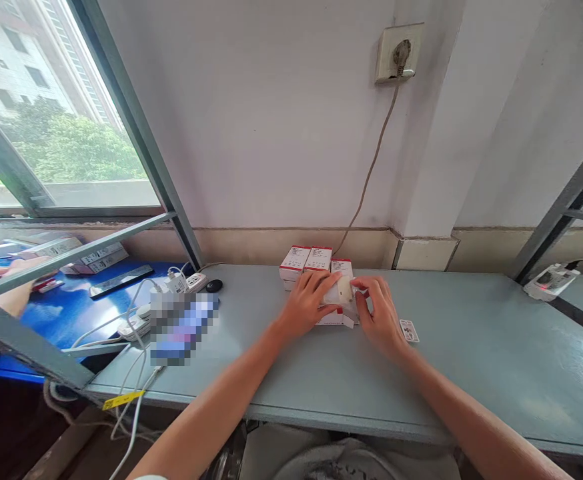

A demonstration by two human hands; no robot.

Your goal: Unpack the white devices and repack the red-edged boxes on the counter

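Above a small white-and-red carton (332, 320) is an off-white plastic piece (344, 292) with a rounded edge; its exact kind I cannot make out. My left hand (305, 301) grips it from the left, fingers over the top and thumb at the near side. The curled fingers of my right hand (377, 312) pinch at its right edge. Just behind stand several more white cartons with red edges, among them a left carton (293, 260) and a middle carton (318, 259). A small white printed card (409, 331) lies beside my right wrist.
On the left of the grey table (251, 347) are a blurred phone (185, 330), white cables, a power strip (195, 283) and a black round object (214, 286). A metal frame post (136, 127) divides off a blue table, where another person's hand (16, 273) shows. A white device (551, 281) sits far right.
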